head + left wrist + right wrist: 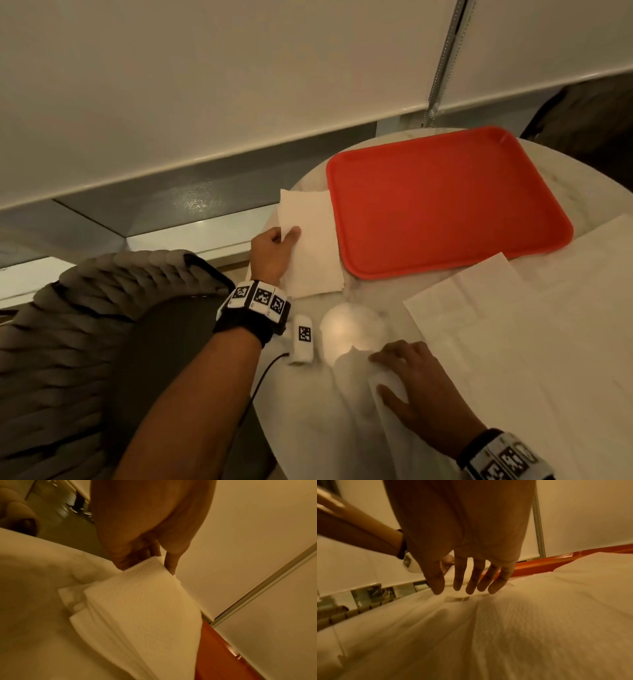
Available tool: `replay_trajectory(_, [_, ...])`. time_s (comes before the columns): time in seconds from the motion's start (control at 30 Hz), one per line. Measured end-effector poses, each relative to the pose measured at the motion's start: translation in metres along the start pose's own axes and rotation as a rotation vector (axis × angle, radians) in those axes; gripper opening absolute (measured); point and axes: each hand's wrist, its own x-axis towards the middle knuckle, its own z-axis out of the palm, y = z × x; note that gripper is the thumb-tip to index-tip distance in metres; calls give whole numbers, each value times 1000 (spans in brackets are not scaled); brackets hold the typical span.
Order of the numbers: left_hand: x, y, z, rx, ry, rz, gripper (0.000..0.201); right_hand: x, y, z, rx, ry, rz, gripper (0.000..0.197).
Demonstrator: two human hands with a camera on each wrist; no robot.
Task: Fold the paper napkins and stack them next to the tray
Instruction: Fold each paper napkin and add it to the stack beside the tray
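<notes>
A round marbled worktop (pixel 428 308) is seen, and on its far side a red tray (pixel 445 202) is laid flat with nothing on it. Unfolded paper sheets (pixel 531 325) are spread over the right and near part of the worktop, one of them overlapping the tray's near right corner. Just left of the tray, touching or nearly touching its rim, a stack of folded napkins (pixel 313 253) is kept, its left edge overhanging the worktop's rim. The stacking step is judged to be in hand: a folded napkin (pixel 142 601) is being set on top of the stack, its layers not squared with those below. The next move is judged to call for release of that napkin, with its edges brought flush, and then for one of the flat sheets to be taken for folding. The left hand (pixel 272 253) is reached forward with the wrist straight, and the napkin's near left corner is pinched between the thumb on top and the fingers (pixel 169 563) beneath. The right hand (pixel 418 387) is laid palm down on a near sheet, its fingers (pixel 472 582) straight, slightly spread and holding nothing. A small white tagged block (pixel 302 339) with a cable is left lying between the two hands.
</notes>
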Motion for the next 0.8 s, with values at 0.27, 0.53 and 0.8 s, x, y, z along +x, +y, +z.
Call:
replay_trajectory(0.27, [24,-12,13,311,174,79,42,2,-8,11,-180,34,-15,45])
replay_trajectory(0.53, [-13,-16,-6,215,209,172,31,7,-8,10,-237,89,-92,13])
replay_trajectory(0.8, [-175,-37,-1,205,-577,179,58,-1,-17,-30,254,328,-139,14])
